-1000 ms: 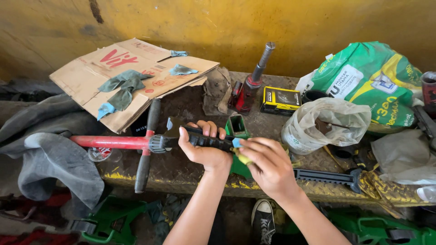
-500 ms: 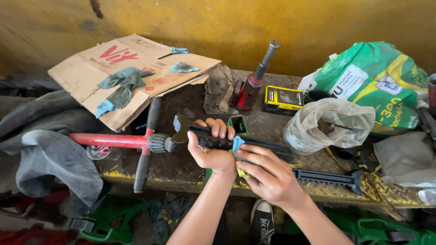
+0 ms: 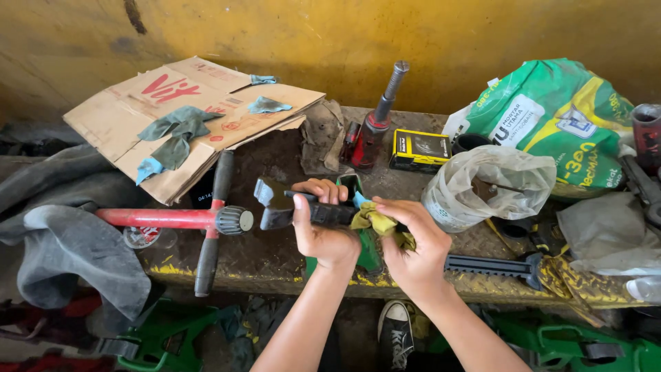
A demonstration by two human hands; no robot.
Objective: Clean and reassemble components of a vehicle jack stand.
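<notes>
1. Black tool [image 3: 289, 203] with a forked metal head is held level above the bench [image 3: 275, 255], its head sticking out to the left of the grip and its handle running right into both hands.
2. Left of the grip and a little lower, a red bar [image 3: 165, 218] with a black knob lies on the bench, crossed by a black-handled rod [image 3: 210, 227]; further left a grey cloth [image 3: 76, 255] hangs over the edge.
3. Up and left of the grip, flattened cardboard [image 3: 186, 110] carries teal rags [image 3: 175, 134].
4. Left hand [image 3: 323, 231] comes up from below, forearm steep, fingers curled over the top of the handle and thumb pointing up on its near side: a closed grip on the tool.
5. Right hand [image 3: 413, 248] sits just beside the left one, wrist bent, fingers pressing a yellow-green rag [image 3: 375, 220] against the handle, wrapped round both.
6. Behind the grip a red bottle jack [image 3: 372, 131] stands upright.
7. Right of the grip are a clear plastic bag [image 3: 489, 182], and a green sack [image 3: 558, 117] beyond it.
</notes>
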